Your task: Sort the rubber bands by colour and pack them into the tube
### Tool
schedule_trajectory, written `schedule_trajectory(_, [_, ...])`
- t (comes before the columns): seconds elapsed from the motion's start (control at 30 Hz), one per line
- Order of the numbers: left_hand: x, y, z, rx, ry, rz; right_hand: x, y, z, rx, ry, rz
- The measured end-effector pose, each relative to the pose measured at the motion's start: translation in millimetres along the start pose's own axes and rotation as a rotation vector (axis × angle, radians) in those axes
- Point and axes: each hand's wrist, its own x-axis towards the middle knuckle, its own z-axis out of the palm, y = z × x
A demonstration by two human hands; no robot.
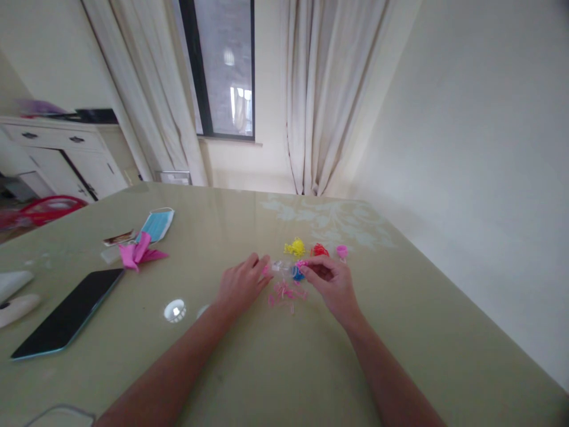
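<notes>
- The glossy, pale olive tabletop [249, 379] has a pale leafy pattern toward its far right edge.
- At the left hand [242, 284], thumb and fingers close on the left end of a small clear plastic container [281, 268], which is between the hands.
- The right hand [331, 283] pinches small bright-pink pieces [301, 264] between thumb and fingers at the container's right end.
- Loose pale-pink strips [287, 292] lie just in front, with a blue bundle [297, 274] beside the right fingertips.
- Beyond sit a yellow tangled bundle [294, 247], a red bundle [319, 250] and a small pink cup-like piece [342, 251].
- Leftward are a shiny round white object [175, 311], a black-screened tablet [69, 314], a pink folded-paper figure [140, 253] and a light-blue face mask [156, 226].
- Cream curtains [329, 89] flank a dark-framed window [229, 65]; a white wooden cabinet [66, 157] and red chair [53, 207] stand left, a plain pale wall [480, 148] right.
</notes>
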Motion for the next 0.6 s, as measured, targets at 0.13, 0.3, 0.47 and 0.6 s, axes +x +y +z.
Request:
schedule_trajectory(0.13, [-1.2, 1.8, 1.3, -0.013, -0.006, 0.005, -3.0, 4.1, 8.2, -0.099, -0.026, -0.046])
schedule_trajectory(0.3, [-1.6, -2.7, 4.1, -0.011, 0.024, 0.023, -3.8, 4.4, 7.0, -0.290, -0.042, -0.180])
schedule_trajectory(0.47, [-1.0, -3.8, 5.7, 0.011, 0.017, 0.027, -4.6, 2.4, 5.5, -0.454, -0.087, -0.276])
schedule_trajectory(0.6, [-1.2, -2.7, 4.4, 0.015, 0.018, 0.032, -5.8, 3.4, 7.9, -0.437, -0.033, -0.249])
